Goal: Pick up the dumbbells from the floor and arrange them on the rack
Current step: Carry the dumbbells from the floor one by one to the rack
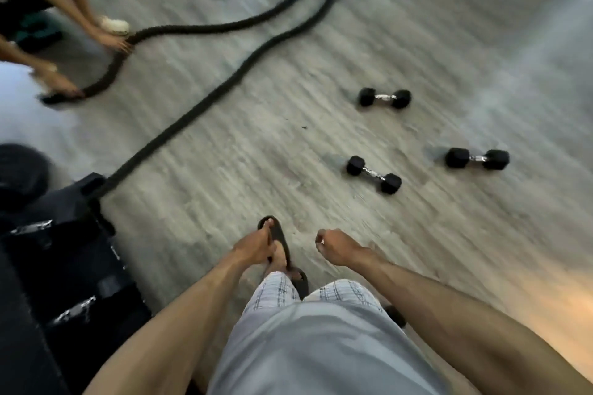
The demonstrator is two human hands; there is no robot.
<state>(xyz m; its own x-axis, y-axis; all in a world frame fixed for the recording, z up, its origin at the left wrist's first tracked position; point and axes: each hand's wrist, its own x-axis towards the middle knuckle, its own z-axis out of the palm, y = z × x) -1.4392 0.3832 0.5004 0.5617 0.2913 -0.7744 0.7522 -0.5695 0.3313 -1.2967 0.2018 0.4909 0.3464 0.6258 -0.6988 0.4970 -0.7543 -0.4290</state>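
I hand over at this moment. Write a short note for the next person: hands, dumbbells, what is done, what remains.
Left hand: empty, relaxed. Right hand: empty, loosely curled.
Three dumbbells lie apart on the floor, ahead and right: far dumbbell, near dumbbell, right dumbbell.
The rack is lower left, dark and blurred; chrome handles seem to sit on it.
Done: none of these three lifted yet.
To do: carry all three to the rack. Mind the rope across the floor.
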